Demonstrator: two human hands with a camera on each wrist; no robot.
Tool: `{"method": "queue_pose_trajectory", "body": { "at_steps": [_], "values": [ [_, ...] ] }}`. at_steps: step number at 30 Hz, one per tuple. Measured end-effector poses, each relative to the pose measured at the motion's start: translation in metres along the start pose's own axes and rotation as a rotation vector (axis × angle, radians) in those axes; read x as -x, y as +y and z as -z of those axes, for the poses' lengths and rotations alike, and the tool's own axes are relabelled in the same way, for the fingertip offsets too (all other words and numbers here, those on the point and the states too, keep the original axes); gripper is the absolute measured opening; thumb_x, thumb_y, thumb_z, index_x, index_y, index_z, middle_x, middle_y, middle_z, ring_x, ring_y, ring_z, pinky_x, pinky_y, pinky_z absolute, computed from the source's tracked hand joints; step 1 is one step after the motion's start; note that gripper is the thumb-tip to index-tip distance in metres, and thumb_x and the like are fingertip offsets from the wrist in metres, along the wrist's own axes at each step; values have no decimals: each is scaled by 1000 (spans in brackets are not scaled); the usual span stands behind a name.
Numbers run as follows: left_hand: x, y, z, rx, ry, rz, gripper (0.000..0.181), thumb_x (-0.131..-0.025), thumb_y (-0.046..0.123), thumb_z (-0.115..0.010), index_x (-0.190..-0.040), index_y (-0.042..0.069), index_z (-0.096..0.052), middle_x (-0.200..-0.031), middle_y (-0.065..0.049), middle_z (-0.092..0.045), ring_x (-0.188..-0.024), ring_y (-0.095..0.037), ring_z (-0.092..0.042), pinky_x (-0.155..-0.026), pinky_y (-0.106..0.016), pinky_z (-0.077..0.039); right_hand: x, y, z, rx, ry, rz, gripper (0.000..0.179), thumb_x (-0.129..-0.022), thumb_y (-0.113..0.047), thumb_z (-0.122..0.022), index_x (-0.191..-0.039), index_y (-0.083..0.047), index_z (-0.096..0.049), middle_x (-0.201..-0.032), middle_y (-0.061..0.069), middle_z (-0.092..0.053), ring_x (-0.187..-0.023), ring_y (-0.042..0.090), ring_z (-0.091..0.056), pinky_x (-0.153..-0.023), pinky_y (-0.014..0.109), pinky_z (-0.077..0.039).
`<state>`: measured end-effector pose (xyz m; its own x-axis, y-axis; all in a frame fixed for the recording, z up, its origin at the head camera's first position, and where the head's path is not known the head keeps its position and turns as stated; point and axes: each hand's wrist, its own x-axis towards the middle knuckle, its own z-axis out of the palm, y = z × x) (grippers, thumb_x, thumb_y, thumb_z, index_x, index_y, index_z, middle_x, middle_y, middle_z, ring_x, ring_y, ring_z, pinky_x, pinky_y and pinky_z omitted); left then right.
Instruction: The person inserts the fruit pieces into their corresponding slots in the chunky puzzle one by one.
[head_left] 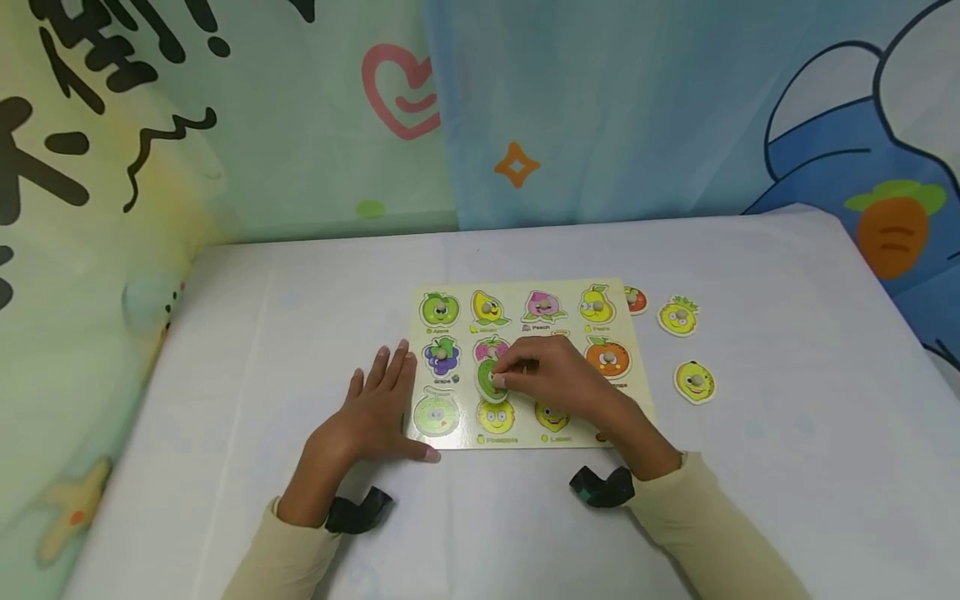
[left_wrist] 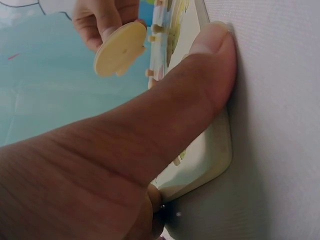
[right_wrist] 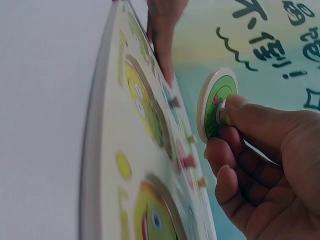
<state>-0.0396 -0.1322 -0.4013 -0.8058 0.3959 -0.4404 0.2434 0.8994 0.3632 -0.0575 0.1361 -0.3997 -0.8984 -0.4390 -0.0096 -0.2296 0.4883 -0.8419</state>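
Observation:
A pale wooden fruit puzzle board [head_left: 465, 442] lies on the white table. My right hand [head_left: 555, 375] pinches the small knob of a green round fruit puzzle piece [right_wrist: 225, 102] between thumb and fingers. The piece is held tilted above the board, over its left-middle part, its plain wooden back [left_wrist: 120, 50] showing in the left wrist view. My left hand [head_left: 375, 408] lies at the board's left edge, fingers straight, thumb along the lower left corner. Close by is a green round recess [head_left: 437, 414]. Apple [head_left: 439, 309], grape [head_left: 441, 356] and orange [head_left: 607, 358] pieces sit in the board.
Right of the board lie a pineapple piece [head_left: 678, 317] and a yellow lemon-like piece [head_left: 694, 382]. A red piece [head_left: 636, 300] is partly hidden at the board's upper right edge. A printed curtain [head_left: 585, 108] hangs behind the table.

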Motion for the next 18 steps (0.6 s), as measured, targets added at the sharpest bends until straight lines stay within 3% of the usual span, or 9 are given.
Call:
{"method": "queue_pose_trajectory", "body": {
  "at_steps": [11,18],
  "values": [
    [1,3,1,1,-14,-15,133,-64,57,-85,-156,4,-5,-162,-10,9,-146,-33,13,-114,-58,-2,-8,-14,-23,-9,-120,50,3,-86,-16,-76,-90,-16,-76,-83,-13,-66,-72,11,-56,-67,25,-46],
    [3,1,5,-7,-4,-34,131,-65,56,-84,-155,2,-6,-162,-12,8,-146,-35,12,-113,-59,-2,-17,-26,-35,22,-165,98,4,-85,-16,-77,-89,-14,-77,-80,-13,-66,-67,7,-53,-59,24,-44]
  ]
}}
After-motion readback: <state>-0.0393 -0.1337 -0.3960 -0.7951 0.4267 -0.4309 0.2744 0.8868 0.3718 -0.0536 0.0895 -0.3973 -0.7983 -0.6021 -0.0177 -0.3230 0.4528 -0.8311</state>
